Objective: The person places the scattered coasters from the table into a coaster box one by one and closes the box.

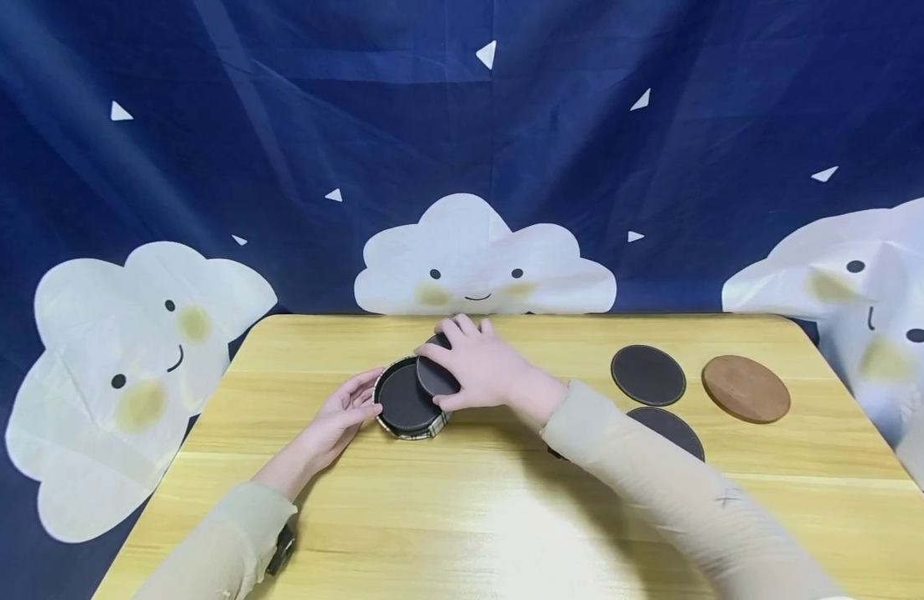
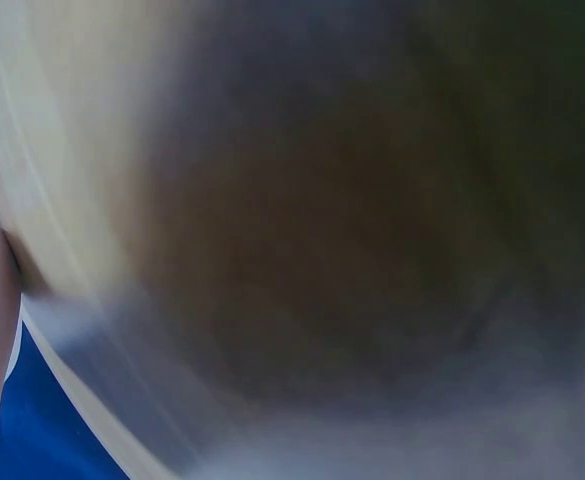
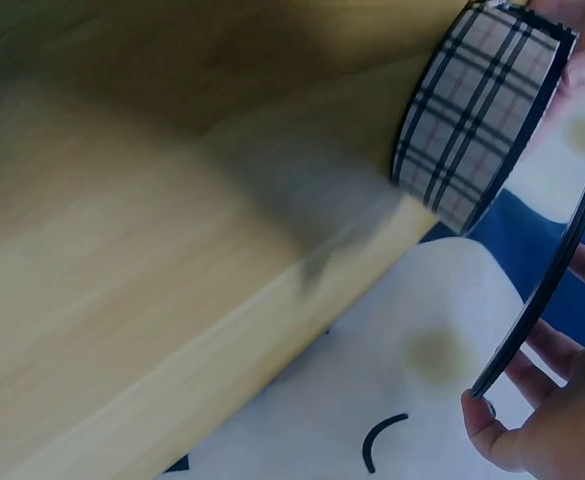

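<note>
My left hand point(image 1: 347, 417) grips the side of a round coaster holder point(image 1: 379, 419), thumb at its near rim and fingers along its far side. The holder has a plaid outer wall point(image 3: 477, 110) and a dark inside. Above its right part, my right hand point(image 1: 480, 367) pinches a round black coaster point(image 1: 436, 377) by the edges. The right wrist view shows this coaster edge-on and apart from the holder, with fingers spread behind it. In the left wrist view most of the picture is a dark blur.
Two more black coasters lie right of the holder, a far coaster point(image 1: 648, 375) and a near coaster point(image 1: 671, 431) partly hidden by my right sleeve. Beside them lies a brown round disc point(image 1: 746, 389). A blue curtain with clouds point(image 1: 484, 258) hangs behind the wooden table point(image 1: 432, 517).
</note>
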`<state>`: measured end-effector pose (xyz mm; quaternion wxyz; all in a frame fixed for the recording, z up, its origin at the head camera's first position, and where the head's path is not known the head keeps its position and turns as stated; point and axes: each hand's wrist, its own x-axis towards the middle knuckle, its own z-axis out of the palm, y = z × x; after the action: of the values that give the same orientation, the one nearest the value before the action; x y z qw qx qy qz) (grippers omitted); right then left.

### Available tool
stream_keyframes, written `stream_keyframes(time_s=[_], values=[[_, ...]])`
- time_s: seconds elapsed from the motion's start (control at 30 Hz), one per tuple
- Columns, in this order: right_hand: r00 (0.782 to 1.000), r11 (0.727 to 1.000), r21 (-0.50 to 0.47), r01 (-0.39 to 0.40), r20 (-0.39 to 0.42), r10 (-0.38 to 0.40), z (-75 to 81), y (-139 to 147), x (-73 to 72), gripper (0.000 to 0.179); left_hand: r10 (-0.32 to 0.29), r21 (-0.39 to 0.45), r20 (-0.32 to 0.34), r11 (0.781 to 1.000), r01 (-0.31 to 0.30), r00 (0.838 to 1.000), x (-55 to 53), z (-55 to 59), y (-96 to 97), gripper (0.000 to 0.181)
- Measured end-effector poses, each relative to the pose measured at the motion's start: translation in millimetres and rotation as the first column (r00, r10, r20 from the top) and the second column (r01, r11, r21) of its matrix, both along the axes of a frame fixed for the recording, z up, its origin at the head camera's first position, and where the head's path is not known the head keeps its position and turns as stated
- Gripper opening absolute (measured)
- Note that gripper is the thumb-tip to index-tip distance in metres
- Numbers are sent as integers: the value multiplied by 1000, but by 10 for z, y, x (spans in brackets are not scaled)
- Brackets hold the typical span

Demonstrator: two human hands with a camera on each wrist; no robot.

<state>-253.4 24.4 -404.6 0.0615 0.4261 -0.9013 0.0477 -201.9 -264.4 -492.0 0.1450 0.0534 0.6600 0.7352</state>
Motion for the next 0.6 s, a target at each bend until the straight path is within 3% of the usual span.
stream_keyframes(time_s=[0.6], values=[[999,997,72,-17,35,15,-108,-367,56,76,-17,6,8,1000,17,1000,-28,-23,-6,74]])
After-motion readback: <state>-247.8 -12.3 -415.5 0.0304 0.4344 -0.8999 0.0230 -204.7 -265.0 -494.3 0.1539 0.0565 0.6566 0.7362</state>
